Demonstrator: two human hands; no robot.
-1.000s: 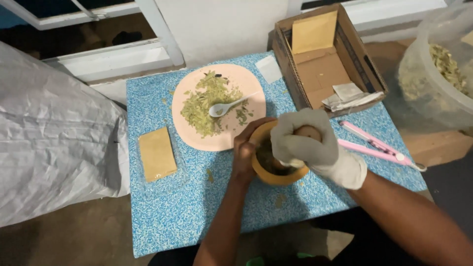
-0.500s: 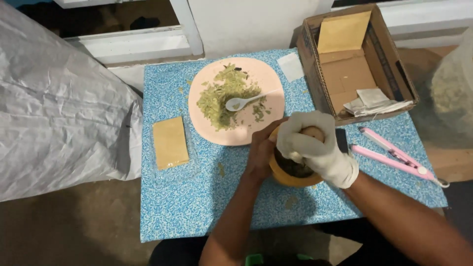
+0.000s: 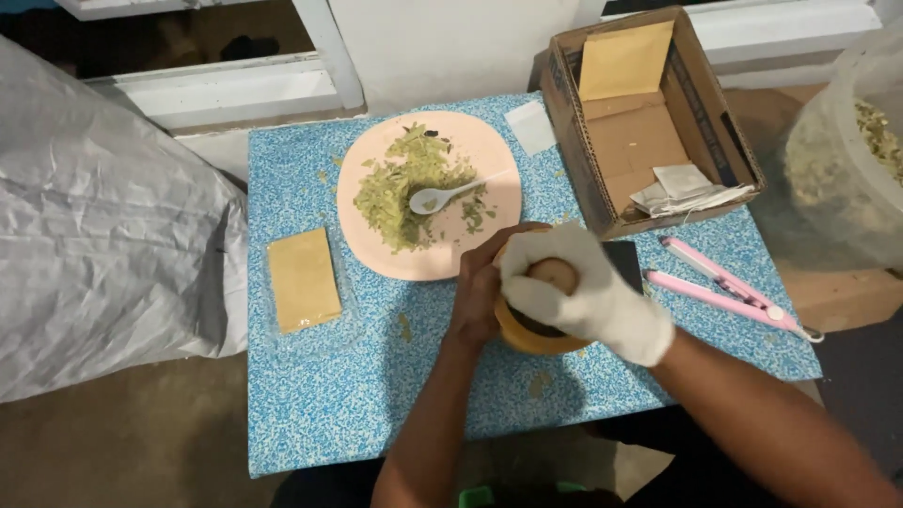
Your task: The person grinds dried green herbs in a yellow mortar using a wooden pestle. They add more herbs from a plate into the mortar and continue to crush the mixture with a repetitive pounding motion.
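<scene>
In the head view, a wooden pestle (image 3: 553, 275) was gripped from above by the right hand (image 3: 585, 293), which was covered by a white glove. The yellow-brown mortar (image 3: 529, 334) was steadied at its side by the bare left hand (image 3: 478, 296), on the blue speckled table (image 3: 310, 395), just beside a pink plate (image 3: 499, 155) of dried leaves (image 3: 400, 183).

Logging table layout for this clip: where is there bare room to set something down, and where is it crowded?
Bare: the near-left of the table, below the tan packet and left of the left hand. A small strip lies between the plate and the table's left edge. Crowded: the right side, with the bowl, gloved right hand, cardboard box and pink tool.
</scene>
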